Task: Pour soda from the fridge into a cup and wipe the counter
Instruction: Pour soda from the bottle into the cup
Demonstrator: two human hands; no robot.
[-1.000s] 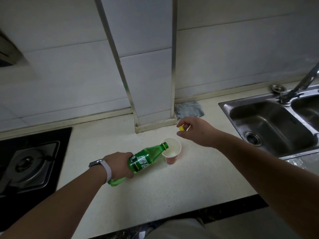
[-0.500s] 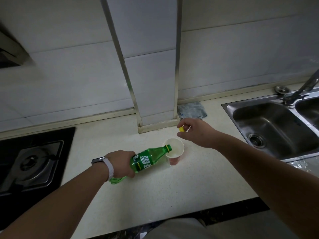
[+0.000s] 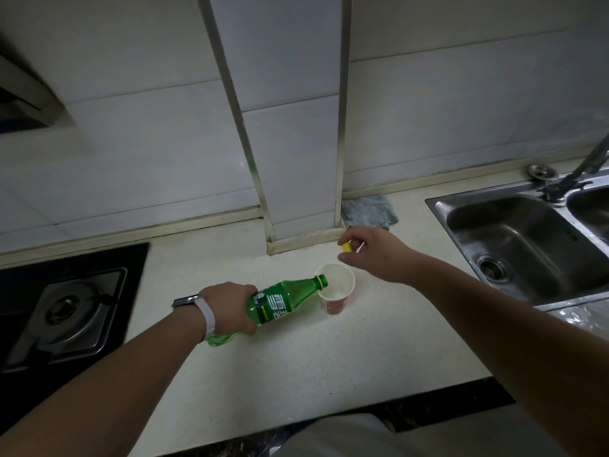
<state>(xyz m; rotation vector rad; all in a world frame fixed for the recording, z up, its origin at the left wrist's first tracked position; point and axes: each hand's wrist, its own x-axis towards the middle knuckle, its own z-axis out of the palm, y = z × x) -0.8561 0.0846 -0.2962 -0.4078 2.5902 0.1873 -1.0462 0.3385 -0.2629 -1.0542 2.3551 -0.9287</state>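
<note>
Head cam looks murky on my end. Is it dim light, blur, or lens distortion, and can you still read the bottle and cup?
Head view: dim and uneven, corners darkened; wide-angle bending of the wall trim; sink shows mild glare. The bottle label and cup rim read sharp; liquid level unclear.

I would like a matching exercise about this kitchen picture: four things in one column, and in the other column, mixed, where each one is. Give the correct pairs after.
Things:
1. bottle
2. cap
3. cup
4. cloth

Places:
A. lying by the wall, behind the right hand
B. standing on the counter, under the bottle's mouth
C. tilted, in the grip of the left hand
D. pinched in the right hand's fingers

Pairs: 1-C, 2-D, 3-B, 4-A
</note>
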